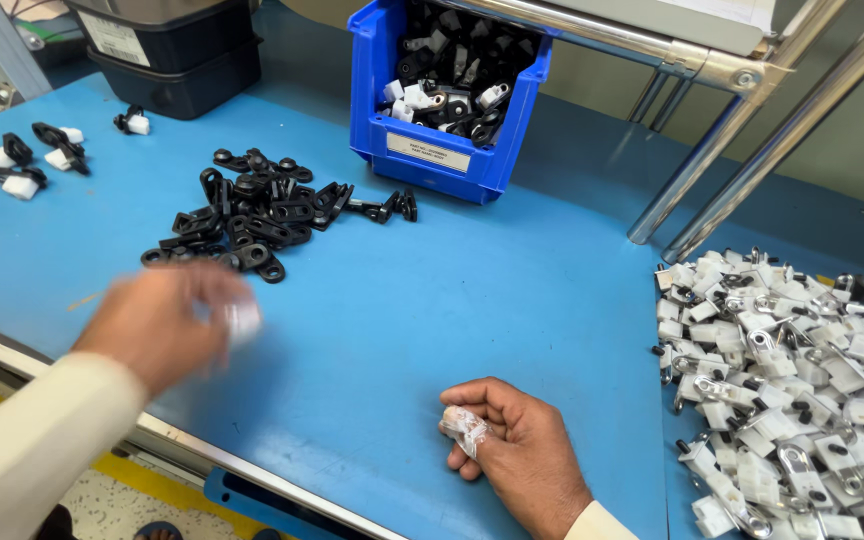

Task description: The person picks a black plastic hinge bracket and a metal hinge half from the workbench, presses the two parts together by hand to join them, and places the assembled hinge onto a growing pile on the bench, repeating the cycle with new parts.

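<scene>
- Across the whole view lies a blue bench mat [432, 300], with a metal frame [732, 150] slanting down at its far right.
- At the right edge spreads a big heap of white clips [802, 390] with small metal parts, well apart from both hands.
- At the back stands a blue bin [432, 150] filled with mixed black and white pieces; dark tubs [172, 50] sit further left.
- Left of the bin lies a loose pile of black brackets [252, 215], just beyond the left hand.
- Far left, a few joined black-and-white pieces [32, 160] lie in a small group.
- The left hand [162, 320] is blurred with motion above the near edge; something small and white [242, 320] shows at its fingers, but how firmly they close cannot be told.
- The right hand [522, 450] rests on the mat, fingers curled narrowly around a crumpled bit of clear plastic wrap [464, 428].
- The step in hand appears to be pairing a white clip with a black bracket, judging by the piles and finished pieces.
- A next move would seemingly call for the left hand to steady, and for the right to free itself of the wrap.
</scene>
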### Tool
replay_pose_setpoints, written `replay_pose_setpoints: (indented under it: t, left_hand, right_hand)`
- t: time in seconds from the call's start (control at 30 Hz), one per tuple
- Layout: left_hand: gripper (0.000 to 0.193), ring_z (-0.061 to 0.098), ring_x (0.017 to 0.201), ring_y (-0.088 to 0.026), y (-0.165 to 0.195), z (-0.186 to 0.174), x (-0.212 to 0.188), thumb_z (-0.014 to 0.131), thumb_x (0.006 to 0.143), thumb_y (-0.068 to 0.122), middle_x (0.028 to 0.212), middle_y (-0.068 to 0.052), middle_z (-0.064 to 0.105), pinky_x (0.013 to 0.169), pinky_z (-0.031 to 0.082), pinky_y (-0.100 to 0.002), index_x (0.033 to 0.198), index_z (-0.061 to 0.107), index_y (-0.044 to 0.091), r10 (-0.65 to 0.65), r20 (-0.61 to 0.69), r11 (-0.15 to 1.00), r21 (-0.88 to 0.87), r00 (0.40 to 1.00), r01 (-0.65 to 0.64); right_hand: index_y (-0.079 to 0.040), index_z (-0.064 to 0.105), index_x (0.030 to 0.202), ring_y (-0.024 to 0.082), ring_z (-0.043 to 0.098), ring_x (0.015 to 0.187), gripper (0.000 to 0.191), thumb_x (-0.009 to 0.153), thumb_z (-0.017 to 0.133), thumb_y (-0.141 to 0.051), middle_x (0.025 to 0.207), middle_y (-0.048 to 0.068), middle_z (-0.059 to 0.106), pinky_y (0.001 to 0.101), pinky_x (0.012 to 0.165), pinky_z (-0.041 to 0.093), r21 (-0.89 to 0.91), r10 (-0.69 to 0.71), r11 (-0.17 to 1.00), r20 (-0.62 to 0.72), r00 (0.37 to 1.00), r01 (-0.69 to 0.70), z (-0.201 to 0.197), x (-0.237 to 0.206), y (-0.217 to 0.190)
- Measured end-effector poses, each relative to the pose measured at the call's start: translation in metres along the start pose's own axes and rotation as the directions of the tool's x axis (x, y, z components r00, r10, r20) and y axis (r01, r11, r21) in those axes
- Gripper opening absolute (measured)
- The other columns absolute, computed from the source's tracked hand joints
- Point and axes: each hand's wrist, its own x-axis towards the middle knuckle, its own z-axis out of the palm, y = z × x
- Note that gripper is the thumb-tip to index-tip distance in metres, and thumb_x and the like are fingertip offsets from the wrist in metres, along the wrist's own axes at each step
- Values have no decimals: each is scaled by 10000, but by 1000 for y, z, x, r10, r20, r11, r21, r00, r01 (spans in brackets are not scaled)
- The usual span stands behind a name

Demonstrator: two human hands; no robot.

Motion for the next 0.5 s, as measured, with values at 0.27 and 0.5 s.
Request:
replay_pose_setpoints:
  t: [0.27,0.5]
  left_hand:
    - [431,686,1139,-266,-3,11,62,813,818,262,1201,-13,732,901,595,-435,1236,714,307,254,-248,777,628,935,-44]
    - [358,694,954,-320,25,36,11,846,756,68,1060,-78,688,826,572,-462,1054,668,157,481,-297,869,290,825,-402]
  right_hand:
    - [-15,744,1139,112,679,672,237,913,677,-40,858,63,740,241,567,545,112,-24,993,-14,1000,25,-7,-6,36]
    - [-172,832,1108,117,688,749,275,841,783,-129,875,45,791,267,655,571,-315,-177,948,-393,902,49,-94,-54,16]
